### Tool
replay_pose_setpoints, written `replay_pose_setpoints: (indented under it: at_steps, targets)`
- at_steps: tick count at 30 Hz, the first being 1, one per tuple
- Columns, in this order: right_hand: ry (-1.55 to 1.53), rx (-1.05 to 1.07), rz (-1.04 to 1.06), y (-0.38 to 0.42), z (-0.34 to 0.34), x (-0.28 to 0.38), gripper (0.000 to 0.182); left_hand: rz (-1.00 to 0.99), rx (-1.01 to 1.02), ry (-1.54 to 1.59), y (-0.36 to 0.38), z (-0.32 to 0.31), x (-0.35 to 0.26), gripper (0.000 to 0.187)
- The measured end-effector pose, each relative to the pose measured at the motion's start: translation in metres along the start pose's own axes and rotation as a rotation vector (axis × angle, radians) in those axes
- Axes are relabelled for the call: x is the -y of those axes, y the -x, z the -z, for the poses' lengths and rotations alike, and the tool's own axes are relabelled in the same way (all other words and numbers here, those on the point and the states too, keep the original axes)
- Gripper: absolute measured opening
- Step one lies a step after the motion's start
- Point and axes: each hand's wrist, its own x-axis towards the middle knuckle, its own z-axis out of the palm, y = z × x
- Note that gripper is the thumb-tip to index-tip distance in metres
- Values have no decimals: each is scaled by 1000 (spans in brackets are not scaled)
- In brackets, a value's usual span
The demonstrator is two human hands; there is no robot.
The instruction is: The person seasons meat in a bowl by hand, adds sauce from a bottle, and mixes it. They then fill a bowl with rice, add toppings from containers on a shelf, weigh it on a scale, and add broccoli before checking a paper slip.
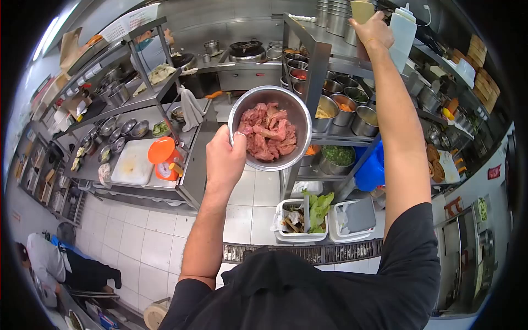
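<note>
My left hand point(226, 159) grips the rim of a steel mixing bowl point(304, 124), with the thumb over the edge. Strips of raw reddish meat point(269, 132) fill its bottom. My right arm is stretched up to the steel shelf at upper right. There my right hand point(376, 32) is closed around a yellowish-brown bottle point(362, 12), whose middle is hidden by the fingers. A white squeeze bottle point(403, 33) with a nozzle stands just right of that hand.
Shelves at right hold steel pots, including one of chopped greens point(337, 155). At left are a cutting board point(133, 162) and an orange kitchen scale point(164, 157). White bins point(301, 237) stand on the floor ahead. Another person point(60, 261) bends at lower left; someone else point(151, 52) is partly visible behind the left shelf.
</note>
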Motion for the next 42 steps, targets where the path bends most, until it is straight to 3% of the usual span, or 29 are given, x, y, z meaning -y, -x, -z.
replay_pose_setpoints:
  at_steps: [2, 5, 9, 10, 13, 16, 23, 27, 33, 37, 42]
  targets:
    - [50, 0, 90, 0, -7, 5, 76, 2, -27, 41, -1, 7, 3, 25]
    - [-34, -102, 354, 3, -9, 7, 75, 14, -4, -8, -16, 17, 10, 27]
    - [-267, -47, 784, 14, 29, 26, 63, -13, -7, -103, -50, 32, 1, 29]
    - [-245, -152, 953, 14, 35, 32, 67, -29, 8, -116, -64, 33, 4, 30]
    - [-52, -133, 1250, 33, 74, 59, 64, -16, 38, -137, -93, 36, -4, 31]
    - [37, -154, 1392, 58, 91, 80, 57, 46, 91, -26, -111, 32, -5, 32]
    - [50, -231, 1484, 89, 87, 118, 34, 80, 143, 31, -131, 13, 11, 32]
    - [12, -153, 1570, 100, 100, 113, 35, 89, 96, 0, -136, 14, 25, 31]
    - [128, -253, 1440, 89, 107, 114, 39, 133, 142, 92, -133, 16, 29, 32]
    - [45, -224, 1497, 106, 112, 113, 43, 136, 221, 142, -129, 9, 23, 31]
    - [83, -153, 1425, 96, 112, 89, 47, 181, 226, 229, -128, 11, 22, 31]
